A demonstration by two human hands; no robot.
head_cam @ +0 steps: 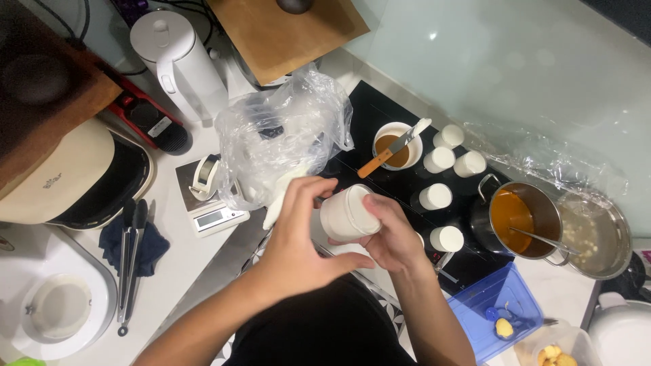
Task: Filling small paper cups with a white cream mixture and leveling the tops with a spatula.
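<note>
My right hand [392, 238] grips a small white cup [347, 215] from below and the side, held tilted over the counter. My left hand [298, 230] is at the cup's rim, with thumb and fingers closed on its left edge. Just behind the hands lies a crumpled clear plastic bag [281, 132] with white cups inside. Several more white cups [439, 160] stand upside down on the black cooktop [366, 112] to the right.
A white bowl of brown liquid with a wooden-handled spatula [395, 149] sits on the cooktop. A pot of orange-brown liquid [519, 217] and a steel pot [600, 234] are at right. White kettle [178, 62], kitchen scale with tape [207, 196], tongs [131, 261] and a blue tray [495, 315] are around.
</note>
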